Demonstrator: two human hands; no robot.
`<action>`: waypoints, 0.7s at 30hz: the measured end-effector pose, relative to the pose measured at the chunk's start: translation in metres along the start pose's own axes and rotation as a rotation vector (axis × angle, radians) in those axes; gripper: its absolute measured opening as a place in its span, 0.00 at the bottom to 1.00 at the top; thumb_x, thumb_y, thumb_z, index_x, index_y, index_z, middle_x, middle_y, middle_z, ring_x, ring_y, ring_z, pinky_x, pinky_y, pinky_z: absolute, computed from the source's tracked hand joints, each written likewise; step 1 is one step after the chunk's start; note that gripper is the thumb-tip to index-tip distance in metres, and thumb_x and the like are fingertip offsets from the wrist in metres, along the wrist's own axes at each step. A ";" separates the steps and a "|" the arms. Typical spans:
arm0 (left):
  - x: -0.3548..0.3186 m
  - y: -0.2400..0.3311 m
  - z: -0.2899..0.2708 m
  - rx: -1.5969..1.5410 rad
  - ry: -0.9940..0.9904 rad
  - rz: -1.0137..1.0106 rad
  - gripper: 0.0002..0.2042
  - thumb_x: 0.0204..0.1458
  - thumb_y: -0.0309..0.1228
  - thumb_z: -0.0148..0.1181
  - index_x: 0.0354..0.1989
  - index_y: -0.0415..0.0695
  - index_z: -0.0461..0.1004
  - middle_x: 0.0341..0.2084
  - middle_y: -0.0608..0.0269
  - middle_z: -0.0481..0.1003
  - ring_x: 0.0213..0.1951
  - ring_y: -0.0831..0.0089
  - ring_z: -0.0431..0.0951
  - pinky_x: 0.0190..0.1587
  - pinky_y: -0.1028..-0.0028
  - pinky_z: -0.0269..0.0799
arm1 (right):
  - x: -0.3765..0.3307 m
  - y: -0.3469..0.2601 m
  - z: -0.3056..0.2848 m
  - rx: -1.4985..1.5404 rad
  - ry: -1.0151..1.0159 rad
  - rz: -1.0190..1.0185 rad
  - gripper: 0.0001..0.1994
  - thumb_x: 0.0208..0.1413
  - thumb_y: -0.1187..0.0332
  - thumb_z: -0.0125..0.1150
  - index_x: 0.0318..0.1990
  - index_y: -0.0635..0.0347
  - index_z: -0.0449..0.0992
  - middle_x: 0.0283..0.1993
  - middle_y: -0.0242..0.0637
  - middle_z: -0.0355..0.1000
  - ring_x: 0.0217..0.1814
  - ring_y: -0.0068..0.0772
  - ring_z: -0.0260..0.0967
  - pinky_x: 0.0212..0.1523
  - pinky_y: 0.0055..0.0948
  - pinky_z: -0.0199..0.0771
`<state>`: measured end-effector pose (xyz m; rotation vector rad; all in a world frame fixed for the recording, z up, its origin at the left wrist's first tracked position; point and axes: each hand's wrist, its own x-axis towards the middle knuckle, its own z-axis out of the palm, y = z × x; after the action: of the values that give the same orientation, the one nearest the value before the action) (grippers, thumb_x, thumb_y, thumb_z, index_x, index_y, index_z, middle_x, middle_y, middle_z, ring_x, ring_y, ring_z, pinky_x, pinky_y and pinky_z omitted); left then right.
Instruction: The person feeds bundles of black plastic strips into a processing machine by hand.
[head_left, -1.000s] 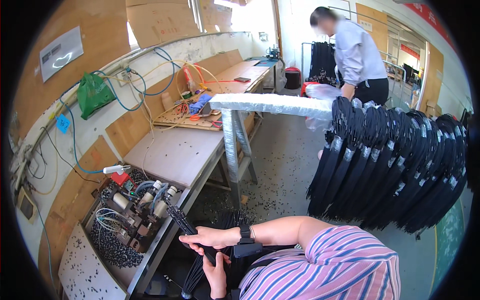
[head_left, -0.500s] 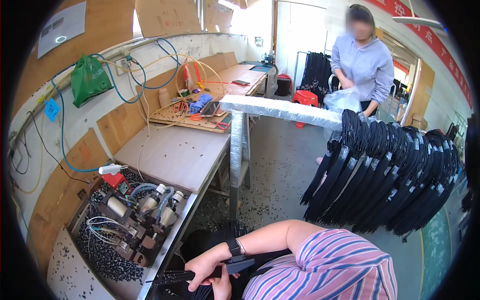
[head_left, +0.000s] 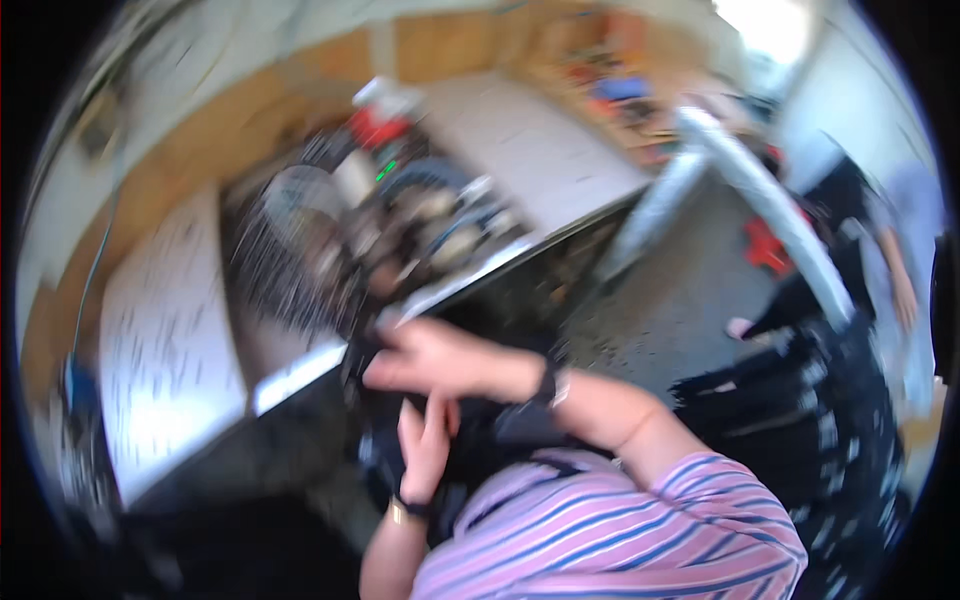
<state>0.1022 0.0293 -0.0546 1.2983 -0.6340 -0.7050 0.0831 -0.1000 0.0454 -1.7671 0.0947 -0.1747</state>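
A dark bundle (head_left: 385,395), black and soft-looking, sits right at the middle of things, pinned between both hands just below the near edge of the desk (head_left: 300,368). The picture is heavily smeared, so what kind of thing it is cannot be told. It seems to run top to bottom, from the desk edge down toward the person's lap.

The right hand (head_left: 435,358) comes across from the right and lies over the top of the bundle, fingers (head_left: 385,372) stretched leftward and curled onto its upper end; they look closed on it, though the blur leaves that short of certain. The left hand (head_left: 425,445) rises from below, fingers (head_left: 432,412) pointing up and pressed against the bundle's lower part, just under the right palm. The two hands are touching or nearly so. The right hand is the nearer one to the bundle's top end.

Above the fingers, on the desk, lies a tangle of cables and parts (head_left: 420,215). Off to the right of the fingers, a rack of black hanging items (head_left: 850,420) fills the edge.
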 end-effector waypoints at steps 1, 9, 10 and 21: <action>0.001 0.008 0.000 -0.029 -0.027 0.045 0.14 0.62 0.31 0.46 0.23 0.41 0.66 0.12 0.72 0.63 0.15 0.83 0.60 0.19 0.79 0.53 | -0.015 -0.018 -0.004 0.173 0.065 0.262 0.21 0.55 0.60 0.61 0.48 0.68 0.69 0.37 0.41 0.73 0.37 0.30 0.72 0.36 0.28 0.74; -0.019 0.009 0.009 -0.195 0.064 0.068 0.06 0.62 0.29 0.45 0.42 0.39 0.64 0.22 0.68 0.69 0.19 0.85 0.63 0.22 0.85 0.59 | -0.048 0.016 0.005 -0.059 0.112 0.001 0.10 0.53 0.71 0.61 0.39 0.70 0.73 0.31 0.36 0.71 0.24 0.23 0.72 0.26 0.22 0.72; -0.022 0.008 0.010 -0.187 0.084 0.085 0.07 0.62 0.29 0.45 0.42 0.39 0.64 0.22 0.67 0.69 0.19 0.85 0.63 0.22 0.85 0.60 | -0.048 0.013 0.005 -0.082 0.100 0.009 0.09 0.53 0.71 0.61 0.38 0.70 0.74 0.32 0.35 0.72 0.26 0.22 0.72 0.26 0.21 0.71; -0.034 0.018 0.002 -0.073 0.174 0.132 0.06 0.62 0.27 0.45 0.42 0.38 0.66 0.21 0.66 0.70 0.18 0.84 0.63 0.23 0.84 0.60 | -0.043 0.023 0.007 0.059 0.287 -0.100 0.07 0.55 0.71 0.59 0.34 0.68 0.77 0.29 0.31 0.72 0.27 0.17 0.69 0.27 0.17 0.68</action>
<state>0.0809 0.0558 -0.0375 1.2233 -0.5424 -0.4968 0.0423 -0.0906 0.0190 -1.6796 0.2061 -0.4985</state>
